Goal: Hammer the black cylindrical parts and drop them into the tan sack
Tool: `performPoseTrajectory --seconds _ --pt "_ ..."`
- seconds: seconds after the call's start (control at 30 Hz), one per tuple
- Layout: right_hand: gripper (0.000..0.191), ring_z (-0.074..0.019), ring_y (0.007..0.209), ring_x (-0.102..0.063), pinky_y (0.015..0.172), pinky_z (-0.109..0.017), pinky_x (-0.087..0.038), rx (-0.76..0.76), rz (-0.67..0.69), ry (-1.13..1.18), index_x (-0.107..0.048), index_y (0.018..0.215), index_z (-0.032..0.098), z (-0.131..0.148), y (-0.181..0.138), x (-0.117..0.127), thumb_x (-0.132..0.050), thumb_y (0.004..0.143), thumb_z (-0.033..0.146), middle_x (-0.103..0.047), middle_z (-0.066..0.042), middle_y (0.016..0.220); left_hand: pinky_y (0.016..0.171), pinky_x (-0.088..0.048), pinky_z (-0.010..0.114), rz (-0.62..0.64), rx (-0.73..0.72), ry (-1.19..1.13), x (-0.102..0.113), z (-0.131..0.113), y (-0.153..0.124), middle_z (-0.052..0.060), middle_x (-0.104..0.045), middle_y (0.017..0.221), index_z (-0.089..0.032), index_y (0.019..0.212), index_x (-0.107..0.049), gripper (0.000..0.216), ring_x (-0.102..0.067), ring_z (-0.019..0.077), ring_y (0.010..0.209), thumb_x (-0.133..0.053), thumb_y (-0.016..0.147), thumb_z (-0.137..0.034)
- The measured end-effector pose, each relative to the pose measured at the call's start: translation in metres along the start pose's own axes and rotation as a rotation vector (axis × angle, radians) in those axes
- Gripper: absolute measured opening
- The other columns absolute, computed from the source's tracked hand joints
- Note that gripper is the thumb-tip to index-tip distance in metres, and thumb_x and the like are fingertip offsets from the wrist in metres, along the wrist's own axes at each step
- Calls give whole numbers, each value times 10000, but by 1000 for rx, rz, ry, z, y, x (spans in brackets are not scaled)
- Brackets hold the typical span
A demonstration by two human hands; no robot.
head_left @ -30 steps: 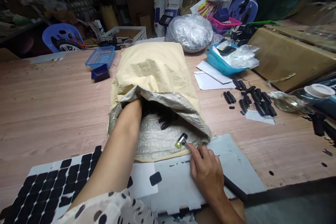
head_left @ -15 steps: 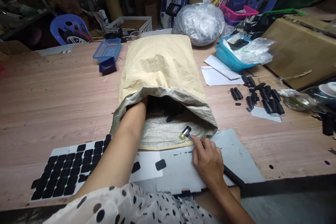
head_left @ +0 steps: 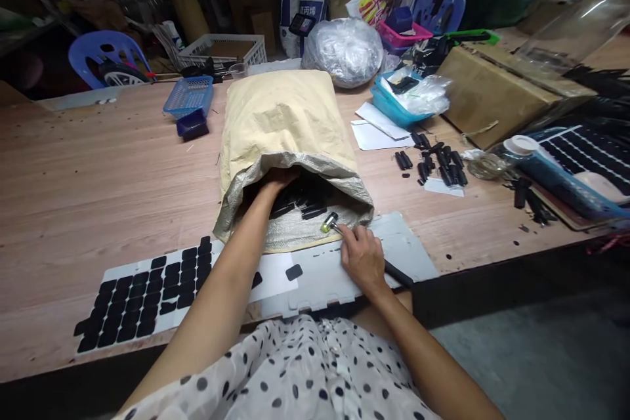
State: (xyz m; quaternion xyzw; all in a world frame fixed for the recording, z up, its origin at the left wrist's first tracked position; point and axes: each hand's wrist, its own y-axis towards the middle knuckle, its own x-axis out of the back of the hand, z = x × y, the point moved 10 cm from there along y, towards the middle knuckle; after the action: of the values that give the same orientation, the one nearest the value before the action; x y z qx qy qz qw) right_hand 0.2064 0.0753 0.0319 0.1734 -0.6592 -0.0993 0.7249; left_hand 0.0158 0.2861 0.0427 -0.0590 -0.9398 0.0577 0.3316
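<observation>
A large tan sack (head_left: 285,121) lies on the wooden table (head_left: 98,177) with its grey woven mouth open toward me. My left hand (head_left: 276,178) reaches into the mouth among black pieces (head_left: 300,203); its fingers are hidden inside. My right hand (head_left: 361,256) rests on a grey sheet (head_left: 408,249) just below the sack and is closed around the black handle of a small mallet (head_left: 329,222) with a yellow and black head, which lies against the sack's lower lip.
A white sheet of black pads (head_left: 147,289) lies at the near left. Loose black pieces (head_left: 436,164), papers (head_left: 377,134), a teal tray (head_left: 394,108), a cardboard box (head_left: 487,88) and a bottle (head_left: 556,174) stand right. Blue baskets (head_left: 189,98) sit far left.
My head has pulled back, so the table looks smaller. My left hand has come partly out of the sack, with the back of it now showing. My right hand stays on the mallet.
</observation>
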Motion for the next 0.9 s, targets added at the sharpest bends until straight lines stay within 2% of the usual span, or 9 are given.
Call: performPoseTrajectory --seconds 0.1,0.17,0.27,0.37,0.43,0.57,0.7,0.8,0.9 --pt "366 -221 849 -428 731 -326 -296 4 -15 -2 -706 1198 233 -1 1 2 -541 886 135 -526 -51 863 1038 -484 392 -59 81 68 4 14 -12 102 -740 1208 -112 1146 -720 415 -643 333 1217 -760 867 -416" --pt "363 -219 845 -425 731 -322 -292 3 -20 0 -704 1195 232 -2 2 3 -536 889 132 -526 -51 870 1043 -470 378 -97 117 140 7 19 -26 129 -748 1233 -145 1151 -746 425 -630 361 1268 -801 807 -389" --pt "354 -217 843 -422 724 -319 -289 10 -24 1 -701 1191 230 -3 3 3 -525 899 135 -526 -53 874 994 -498 387 -118 125 300 9 19 -48 162 -763 1204 -165 1152 -773 415 -669 376 1208 -747 828 -423" --pt "357 -217 844 -419 715 -317 -287 15 -17 3 -700 1194 230 -5 3 0 -533 891 140 -521 -55 873 939 -525 403 -102 127 415 7 20 -69 182 -779 1114 -163 1063 -808 415 -699 384 1119 -659 875 -501" --pt "367 -217 847 -416 715 -315 -289 15 -10 8 -697 1200 234 -6 3 -2 -543 879 146 -518 -56 879 978 -517 441 -131 119 472 9 22 -82 174 -756 1181 -187 1033 -818 409 -680 397 1141 -644 878 -523" --pt "372 -215 839 -413 716 -314 -292 17 -26 5 -694 1202 233 -7 3 -3 -533 876 152 -518 -57 879 1085 -455 538 -204 83 542 9 24 -98 114 -662 1362 -260 1047 -812 365 -622 409 1214 -649 872 -537" --pt "351 -214 826 -416 713 -311 -286 15 -43 7 -697 1190 226 -8 4 -2 -503 908 150 -521 -57 875 1101 -442 555 -253 14 505 10 28 -103 127 -536 1507 -291 1255 -732 502 -543 425 1314 -741 809 -522" --pt "348 -217 830 -425 716 -310 -287 11 -33 14 -696 1194 222 -8 5 -3 -492 920 153 -525 -60 879 1074 -453 562 -387 -56 417 22 31 -118 157 -541 1474 -276 1357 -660 603 -528 421 1311 -770 795 -463" --pt "354 -220 834 -425 718 -315 -288 2 -28 19 -692 1193 225 -9 5 -4 -497 908 147 -524 -60 875 1038 -479 502 -550 -206 323 33 28 -154 145 -630 1290 -233 1266 -698 432 -583 347 1205 -704 856 -371"
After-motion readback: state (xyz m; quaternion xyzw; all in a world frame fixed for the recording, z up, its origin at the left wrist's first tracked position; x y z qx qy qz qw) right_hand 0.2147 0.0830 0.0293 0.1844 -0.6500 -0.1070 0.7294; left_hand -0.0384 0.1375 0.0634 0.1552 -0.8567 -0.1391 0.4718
